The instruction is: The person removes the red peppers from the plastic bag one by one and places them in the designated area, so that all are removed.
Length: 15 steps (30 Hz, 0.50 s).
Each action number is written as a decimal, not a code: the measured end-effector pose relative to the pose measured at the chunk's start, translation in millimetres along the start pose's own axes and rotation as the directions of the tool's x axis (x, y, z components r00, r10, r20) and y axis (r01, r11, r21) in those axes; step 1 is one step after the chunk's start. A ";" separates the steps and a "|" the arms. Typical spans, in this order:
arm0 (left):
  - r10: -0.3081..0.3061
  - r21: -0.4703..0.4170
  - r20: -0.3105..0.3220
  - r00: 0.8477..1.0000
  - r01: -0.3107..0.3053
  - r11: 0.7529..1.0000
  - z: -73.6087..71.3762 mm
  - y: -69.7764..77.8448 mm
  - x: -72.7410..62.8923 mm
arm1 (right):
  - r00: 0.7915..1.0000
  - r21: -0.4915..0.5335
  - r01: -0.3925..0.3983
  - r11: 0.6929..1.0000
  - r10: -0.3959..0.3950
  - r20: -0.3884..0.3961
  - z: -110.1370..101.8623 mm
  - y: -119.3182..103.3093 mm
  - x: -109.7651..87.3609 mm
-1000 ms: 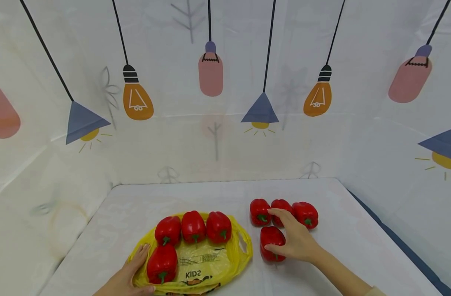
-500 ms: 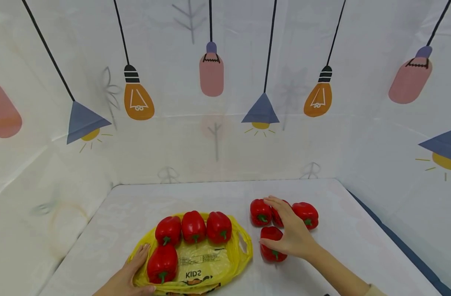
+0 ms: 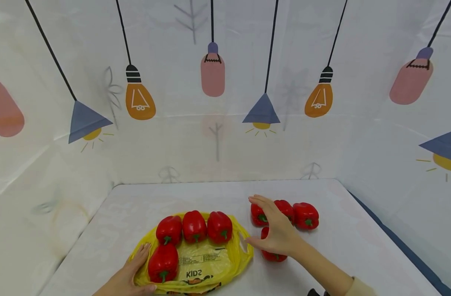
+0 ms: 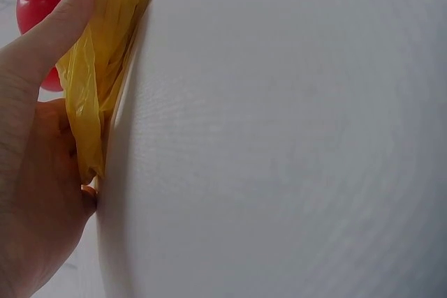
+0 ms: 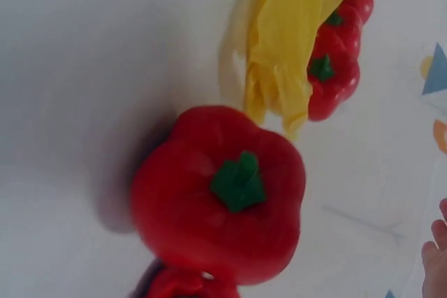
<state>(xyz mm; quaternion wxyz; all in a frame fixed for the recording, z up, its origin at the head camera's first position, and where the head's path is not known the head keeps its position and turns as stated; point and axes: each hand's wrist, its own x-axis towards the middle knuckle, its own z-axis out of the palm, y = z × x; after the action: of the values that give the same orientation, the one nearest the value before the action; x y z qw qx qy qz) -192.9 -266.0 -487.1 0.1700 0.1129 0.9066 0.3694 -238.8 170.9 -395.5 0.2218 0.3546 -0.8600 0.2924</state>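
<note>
A yellow plastic bag [image 3: 233, 263] with printed letters lies on the table at centre left in the head view. On it sit several red bell peppers [image 3: 163, 263], three in a back row and one in front at the left. My left hand [image 3: 133, 273] holds the bag's near left corner, fingers along the side and thumb at the front edge. To the right of the bag, my right hand [image 3: 277, 234] hovers with thumb and fingers spread, holding nothing. It partly hides a single near bell pepper [image 3: 275, 255] and the leftmost pepper of the row behind.
Behind my right hand, three red peppers [image 3: 305, 216] stand in a row on the white table [image 3: 359, 255]. White sheeting [image 3: 225, 148] printed with lamps and bulbs encloses the back and sides. A small black object [image 3: 313, 292] shows below my right forearm.
My right hand has moved left from above the near pepper toward the bag's right handle, uncovering more of the back row. My left hand, the bag and the peppers keep their places.
</note>
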 end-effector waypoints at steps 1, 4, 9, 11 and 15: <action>-0.002 -0.002 0.000 1.000 0.002 1.000 0.1 -0.3 0.1 | 1.000 0.009 0.003 1.000 -0.003 0.005 1.5 -1.9 1.6; -0.014 -0.003 -0.001 1.000 0.014 1.000 0.3 -1.0 0.1 | 1.000 0.028 0.015 1.000 -0.015 0.017 6.0 -7.8 6.5; -0.030 -0.007 -0.006 1.000 0.030 1.000 1.0 -0.8 -0.7 | 0.999 0.042 0.033 0.999 -0.034 0.020 13.3 -18.2 14.8; -0.030 -0.013 -0.006 1.000 0.030 0.999 1.2 -0.9 -0.9 | 0.999 0.043 0.037 0.998 -0.038 0.023 16.5 -22.7 18.2; -0.028 -0.020 -0.006 1.000 0.028 0.999 1.5 -0.9 -1.1 | 0.998 0.060 0.030 0.998 -0.033 0.044 23.9 -31.6 24.5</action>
<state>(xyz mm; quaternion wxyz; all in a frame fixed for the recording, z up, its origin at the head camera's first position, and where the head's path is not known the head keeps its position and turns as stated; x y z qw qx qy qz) -191.4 -266.1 -488.5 0.1736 0.0972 0.9049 0.3763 -235.6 125.1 -387.6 0.1962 0.3810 -0.8501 0.3061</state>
